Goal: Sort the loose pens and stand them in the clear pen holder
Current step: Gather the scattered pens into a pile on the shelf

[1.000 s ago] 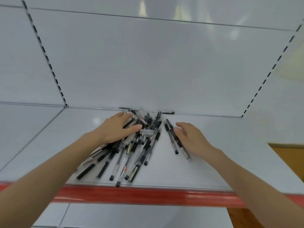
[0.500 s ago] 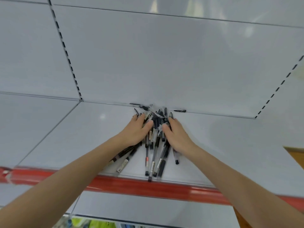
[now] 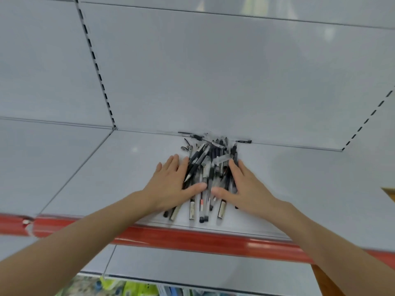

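Closest to you, below the red shelf edge (image 3: 192,238), there's a blurry patch of green and yellow packaging (image 3: 128,289); can't read anything on it.

Just past the red edge, on the white shelf (image 3: 96,178), the near ends of the pens (image 3: 210,165) poke out toward you, about seven or eight of them. A few have pale label strips and one has an orange mark (image 3: 201,202), but the print is too small to make out.

A bit further in from the edge, both your hands are flat, palms down, fingers straight, gripping nothing. Your left hand (image 3: 173,184) presses the pile's left side and your right hand (image 3: 245,189) presses its right, thumbs lying across the pens and nearly meeting.

The pile is one tangled bunch, too overlapped for a real count. Most pens run lengthwise away from the red edge, fanning slightly.

Farthest from the edge, at least two lie crosswise along the back seam, one being a black pen (image 3: 242,141), under the grey back panel (image 3: 213,82).
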A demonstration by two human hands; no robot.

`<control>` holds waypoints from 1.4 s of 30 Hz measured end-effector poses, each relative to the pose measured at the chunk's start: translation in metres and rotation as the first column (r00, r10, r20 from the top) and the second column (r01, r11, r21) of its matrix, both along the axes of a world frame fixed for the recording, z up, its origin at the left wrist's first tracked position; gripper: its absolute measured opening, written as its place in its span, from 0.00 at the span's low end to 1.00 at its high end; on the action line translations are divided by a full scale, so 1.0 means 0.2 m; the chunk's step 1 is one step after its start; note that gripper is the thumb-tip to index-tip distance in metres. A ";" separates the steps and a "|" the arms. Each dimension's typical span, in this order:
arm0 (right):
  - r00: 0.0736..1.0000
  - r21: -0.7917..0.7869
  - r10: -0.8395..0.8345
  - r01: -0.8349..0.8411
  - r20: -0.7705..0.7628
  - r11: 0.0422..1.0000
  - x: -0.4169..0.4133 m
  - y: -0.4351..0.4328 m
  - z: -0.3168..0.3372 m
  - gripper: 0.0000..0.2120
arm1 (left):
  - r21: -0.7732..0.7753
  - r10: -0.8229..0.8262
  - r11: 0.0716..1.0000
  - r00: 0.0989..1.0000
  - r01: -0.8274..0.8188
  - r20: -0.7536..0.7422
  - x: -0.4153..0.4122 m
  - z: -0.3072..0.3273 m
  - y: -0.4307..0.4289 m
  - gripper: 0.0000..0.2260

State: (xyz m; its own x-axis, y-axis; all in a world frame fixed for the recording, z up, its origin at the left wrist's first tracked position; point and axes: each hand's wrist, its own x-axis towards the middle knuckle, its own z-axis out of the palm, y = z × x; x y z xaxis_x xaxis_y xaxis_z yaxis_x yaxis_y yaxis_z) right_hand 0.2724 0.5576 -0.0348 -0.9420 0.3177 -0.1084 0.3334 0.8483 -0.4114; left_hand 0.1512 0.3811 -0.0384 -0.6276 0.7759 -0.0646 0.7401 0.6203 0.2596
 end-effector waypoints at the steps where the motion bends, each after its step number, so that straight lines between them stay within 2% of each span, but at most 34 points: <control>1: 1.000 -0.001 -0.021 0.021 -0.015 1.000 -0.03 0.00 0.00 0.55 | 0.016 0.041 0.999 0.999 -0.041 -0.006 0.01 0.00 0.04 0.42; 4: 0.998 -0.027 -0.031 0.030 -0.054 0.999 -0.06 0.00 0.01 0.51 | 0.089 0.066 0.993 0.995 -0.073 0.080 0.01 0.03 0.10 0.39; 6: 0.998 -0.091 -0.005 -0.001 -0.069 0.996 -0.03 0.02 0.03 0.55 | 0.189 -0.027 0.982 0.980 -0.011 0.199 -0.03 0.06 0.06 0.42; 7: 0.998 -0.109 0.014 -0.020 -0.056 0.994 0.00 0.04 0.03 0.58 | 0.213 -0.094 0.976 0.974 0.049 0.205 -0.06 0.07 0.01 0.44; 8: 0.999 -0.109 0.039 -0.041 -0.025 0.993 0.03 0.05 0.04 0.59 | 0.187 -0.157 0.974 0.973 0.124 0.172 -0.09 0.07 -0.03 0.45; 10: 0.995 -0.088 0.087 -0.082 0.053 0.993 0.08 0.05 0.04 0.62 | 0.037 -0.257 0.966 0.962 0.255 0.093 -0.12 0.05 -0.10 0.48; 12: 0.989 -0.078 0.116 -0.109 0.090 0.991 0.08 0.03 0.03 0.63 | -0.062 -0.296 0.953 0.954 0.298 0.045 -0.11 0.01 -0.11 0.49; 15: 0.993 -0.077 0.100 -0.095 0.066 0.993 0.04 0.02 0.04 0.62 | -0.034 -0.243 0.969 0.970 0.244 0.025 -0.10 -0.01 -0.05 0.51; 21: 0.998 -0.114 0.064 -0.062 0.011 0.992 -0.02 0.01 0.09 0.58 | 0.047 -0.133 0.991 0.984 0.128 0.117 -0.14 0.06 0.04 0.51; 25: 0.995 -0.118 0.081 -0.074 0.058 0.990 0.05 0.01 0.08 0.60 | 0.035 -0.177 0.984 0.975 0.173 0.138 -0.12 0.04 -0.05 0.54; 28: 0.985 -0.045 0.123 -0.118 0.119 0.992 0.07 -0.03 0.06 0.60 | -0.036 -0.255 0.966 0.965 0.257 0.055 -0.07 0.01 -0.06 0.57; 31: 0.988 -0.006 0.097 -0.097 0.120 0.995 0.04 -0.05 0.05 0.59 | -0.047 -0.258 0.964 0.965 0.260 0.050 -0.05 0.01 -0.01 0.57; 35: 0.989 0.016 0.104 -0.106 0.103 0.994 0.02 -0.04 0.06 0.56 | 0.013 -0.240 0.971 0.968 0.240 0.074 -0.09 0.02 0.01 0.53; 38: 0.991 -0.052 0.120 -0.117 0.062 0.992 0.04 -0.02 0.08 0.55 | 0.091 -0.229 0.972 0.965 0.219 0.129 -0.11 0.03 -0.02 0.51; 42: 0.995 -0.131 0.029 -0.041 -0.096 0.990 0.03 0.02 0.14 0.53 | 0.240 -0.061 0.971 0.968 0.001 0.242 -0.14 0.03 -0.02 0.47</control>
State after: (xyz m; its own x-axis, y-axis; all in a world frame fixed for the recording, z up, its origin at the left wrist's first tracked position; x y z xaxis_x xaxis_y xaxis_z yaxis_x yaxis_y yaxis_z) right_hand 0.2780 0.5606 -0.0074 -0.9603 0.2729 -0.0578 0.2588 0.7945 -0.5493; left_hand 0.1240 0.3772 -0.0326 -0.5909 0.8063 -0.0266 0.6523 0.4968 0.5724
